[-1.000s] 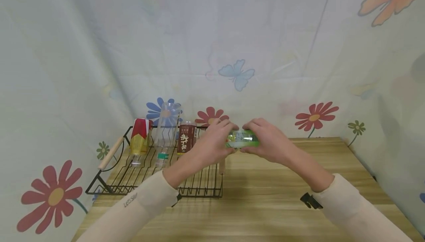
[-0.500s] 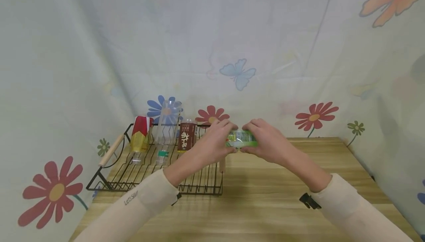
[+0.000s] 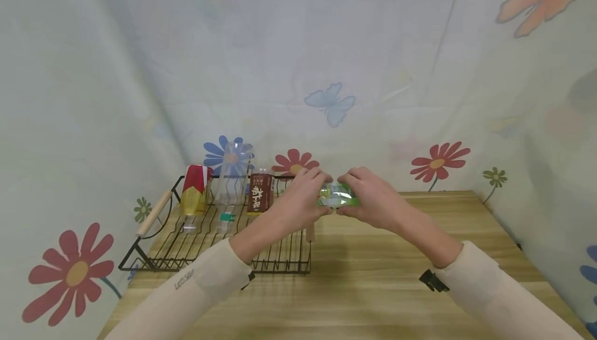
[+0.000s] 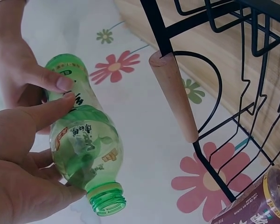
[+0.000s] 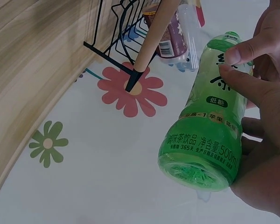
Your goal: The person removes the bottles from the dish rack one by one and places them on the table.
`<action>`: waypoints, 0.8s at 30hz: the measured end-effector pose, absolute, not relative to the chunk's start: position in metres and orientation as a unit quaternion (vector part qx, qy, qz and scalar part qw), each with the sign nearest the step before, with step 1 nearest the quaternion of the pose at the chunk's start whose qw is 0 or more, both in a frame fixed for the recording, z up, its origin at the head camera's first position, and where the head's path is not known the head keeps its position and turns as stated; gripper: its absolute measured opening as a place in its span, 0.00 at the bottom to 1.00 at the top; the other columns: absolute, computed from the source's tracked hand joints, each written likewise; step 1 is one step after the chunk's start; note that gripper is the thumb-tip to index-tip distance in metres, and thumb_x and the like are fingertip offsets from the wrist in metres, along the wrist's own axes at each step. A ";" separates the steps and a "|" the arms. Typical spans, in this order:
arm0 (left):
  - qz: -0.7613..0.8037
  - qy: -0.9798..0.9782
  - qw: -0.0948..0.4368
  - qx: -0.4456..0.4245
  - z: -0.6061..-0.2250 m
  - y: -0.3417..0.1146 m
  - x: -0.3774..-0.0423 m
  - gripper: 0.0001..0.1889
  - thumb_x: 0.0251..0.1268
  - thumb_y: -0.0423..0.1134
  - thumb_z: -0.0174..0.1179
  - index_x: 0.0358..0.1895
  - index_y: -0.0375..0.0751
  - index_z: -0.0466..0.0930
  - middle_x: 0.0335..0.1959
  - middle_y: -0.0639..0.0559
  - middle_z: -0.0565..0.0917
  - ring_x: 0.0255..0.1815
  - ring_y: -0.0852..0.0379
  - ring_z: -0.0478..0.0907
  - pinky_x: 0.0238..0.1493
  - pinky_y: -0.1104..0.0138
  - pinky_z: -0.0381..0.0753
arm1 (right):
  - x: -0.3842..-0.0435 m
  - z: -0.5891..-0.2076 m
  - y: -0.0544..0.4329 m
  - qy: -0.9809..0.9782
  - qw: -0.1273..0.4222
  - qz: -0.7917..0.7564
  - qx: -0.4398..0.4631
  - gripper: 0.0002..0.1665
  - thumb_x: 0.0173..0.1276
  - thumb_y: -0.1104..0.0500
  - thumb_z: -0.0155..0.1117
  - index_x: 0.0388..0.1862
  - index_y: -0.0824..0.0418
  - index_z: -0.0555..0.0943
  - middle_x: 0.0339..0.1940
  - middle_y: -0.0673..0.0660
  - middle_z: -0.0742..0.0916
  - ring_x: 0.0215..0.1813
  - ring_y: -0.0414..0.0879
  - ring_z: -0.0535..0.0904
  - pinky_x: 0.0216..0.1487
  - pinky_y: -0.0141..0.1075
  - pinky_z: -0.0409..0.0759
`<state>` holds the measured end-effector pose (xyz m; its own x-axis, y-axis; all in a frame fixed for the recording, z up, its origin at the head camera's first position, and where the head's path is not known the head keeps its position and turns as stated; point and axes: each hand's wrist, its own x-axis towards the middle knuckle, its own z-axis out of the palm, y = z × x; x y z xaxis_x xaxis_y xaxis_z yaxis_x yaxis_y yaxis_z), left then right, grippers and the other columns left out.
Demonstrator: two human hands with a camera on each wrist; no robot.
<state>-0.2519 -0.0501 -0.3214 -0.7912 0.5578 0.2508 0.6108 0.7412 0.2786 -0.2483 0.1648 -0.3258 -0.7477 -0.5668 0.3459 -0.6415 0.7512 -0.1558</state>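
Note:
Both hands hold one green plastic tea bottle sideways above the table. The left hand grips the neck half; in the left wrist view the bottle's mouth shows bare thread and no cap. The right hand grips the base half, and the right wrist view shows the bottle's green base. The two thumbs nearly meet along the label. Left of the hands a black wire rack bears upside-down bottles: a red and yellow one, a clear one and a brown-labelled one.
The rack has wooden handles at its ends and stands on the left of the wood-grain table. Behind the table hangs a pale curtain printed with flowers and butterflies.
The hands keep their hold on the green bottle at nearly the same spot. Slightly less of the bottle shows between them now. The head view has shifted a little.

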 end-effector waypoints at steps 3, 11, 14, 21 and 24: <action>-0.176 -0.931 0.079 -0.309 -0.323 -0.050 -0.252 0.33 0.63 0.44 0.79 0.68 0.39 0.78 0.65 0.49 0.79 0.64 0.49 0.72 0.62 0.59 0.79 | -0.248 -0.326 0.164 -0.925 0.143 0.127 0.328 0.40 0.58 0.51 0.87 0.63 0.69 0.82 0.56 0.61 0.85 0.55 0.54 0.79 0.52 0.46 0.86; -0.165 -0.934 0.081 -0.306 -0.327 -0.047 -0.250 0.34 0.63 0.48 0.79 0.68 0.40 0.77 0.63 0.51 0.80 0.64 0.50 0.72 0.58 0.61 0.82 | -0.247 -0.326 0.167 -0.927 0.143 0.112 0.327 0.40 0.55 0.51 0.89 0.62 0.68 0.83 0.54 0.60 0.85 0.54 0.53 0.79 0.52 0.46 0.86; -0.153 -0.931 0.081 -0.321 -0.326 -0.048 -0.251 0.36 0.63 0.49 0.79 0.70 0.39 0.76 0.63 0.50 0.79 0.64 0.49 0.72 0.60 0.60 0.81 | -0.247 -0.325 0.168 -0.925 0.149 0.104 0.332 0.41 0.55 0.51 0.89 0.62 0.68 0.82 0.54 0.60 0.85 0.55 0.54 0.79 0.52 0.46 0.86; -0.158 -0.924 0.054 -0.344 -0.315 -0.056 -0.254 0.41 0.65 0.52 0.77 0.75 0.37 0.70 0.68 0.46 0.74 0.66 0.50 0.73 0.66 0.60 0.79 | -0.250 -0.325 0.178 -0.916 0.173 0.079 0.354 0.42 0.54 0.53 0.90 0.63 0.69 0.82 0.53 0.61 0.83 0.53 0.55 0.78 0.52 0.46 0.85; -0.177 -0.926 0.055 -0.330 -0.308 -0.063 -0.255 0.43 0.64 0.54 0.77 0.76 0.38 0.69 0.71 0.46 0.73 0.70 0.48 0.72 0.69 0.57 0.78 | -0.251 -0.325 0.185 -0.913 0.185 0.074 0.355 0.44 0.52 0.55 0.90 0.65 0.68 0.81 0.52 0.61 0.83 0.53 0.56 0.77 0.51 0.46 0.85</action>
<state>-0.2552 -0.0635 -0.3082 -0.7765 0.5908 0.2189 0.6299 0.7203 0.2904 -0.2510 0.1855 -0.3254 -0.6792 -0.6215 0.3905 -0.6763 0.7366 -0.0041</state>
